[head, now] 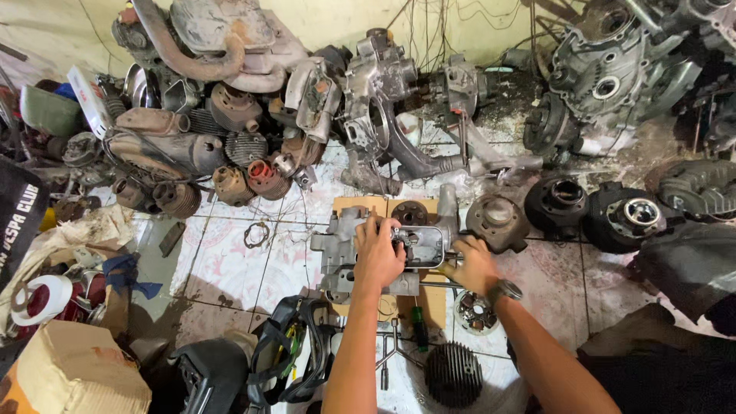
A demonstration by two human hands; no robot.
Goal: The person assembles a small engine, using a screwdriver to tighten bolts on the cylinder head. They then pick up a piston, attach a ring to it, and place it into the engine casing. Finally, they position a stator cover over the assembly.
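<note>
A crumpled brown cardboard box [73, 372] sits bottom left. The left hand [378, 253] presses fingers curled onto the grey metal engine casing [383, 249]; the right hand [474, 265] grips its right edge.

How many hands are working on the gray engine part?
2. The left hand rests on top of the gray engine part, on the cardboard. The right hand, with a wristwatch, is at the part's right edge. No other person's hands show.

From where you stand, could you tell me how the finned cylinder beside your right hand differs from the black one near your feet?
The grey cylinder shows its open bore, facing up; the black cylinder shows only dark fins. The grey one lies beyond the right hand, the black one nearer you. Both rest on the tiled floor.
</note>
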